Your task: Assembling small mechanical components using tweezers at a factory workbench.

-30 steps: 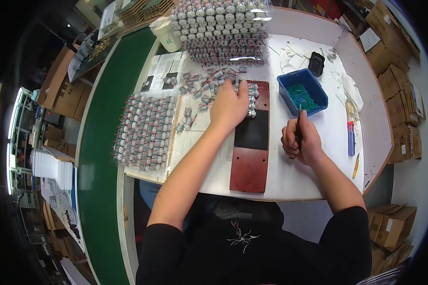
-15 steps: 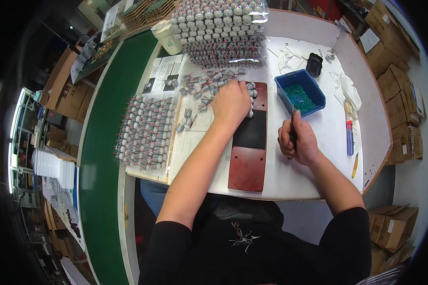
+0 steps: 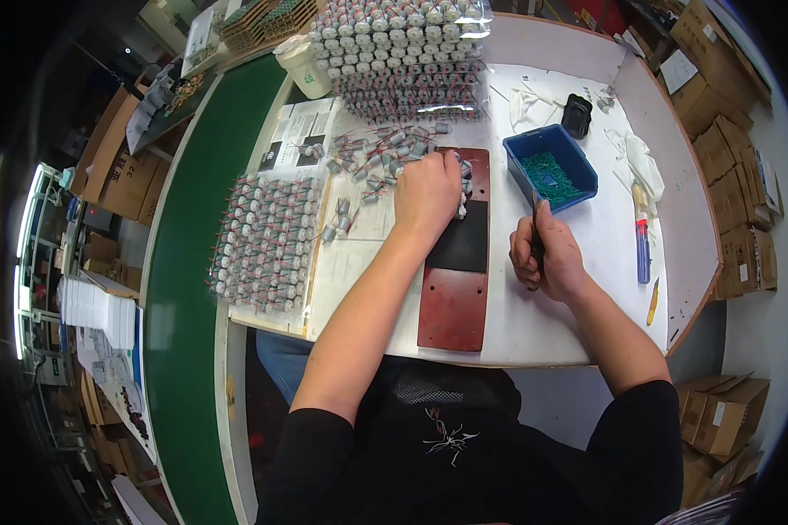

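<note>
My left hand (image 3: 427, 194) is closed over the far end of a dark red board (image 3: 453, 311) with a black pad (image 3: 460, 238) across its middle. Small wired motors (image 3: 466, 185) peek out beside its fingers, which hide most of their grip. To the right of the board, my right hand (image 3: 552, 255) is wrapped round a slim dark tool (image 3: 537, 229), its tip pointing away from me. Just beyond that tip stands a blue bin (image 3: 572, 199) holding small green pieces. Loose grey motors (image 3: 372, 164) with red wires lie scattered left of the board.
A clear tray of motors (image 3: 267, 243) sits at the left, and stacked trays (image 3: 403, 52) rise at the back. A white cup (image 3: 305, 68), a black container (image 3: 578, 115), a blue-and-red tube (image 3: 643, 252) and a yellow tool (image 3: 653, 303) are around. A low wall (image 3: 692, 236) edges the right side.
Both hands hold nearly the same pose and place. The whole view has shifted slightly; nothing is visibly picked up or let go.
</note>
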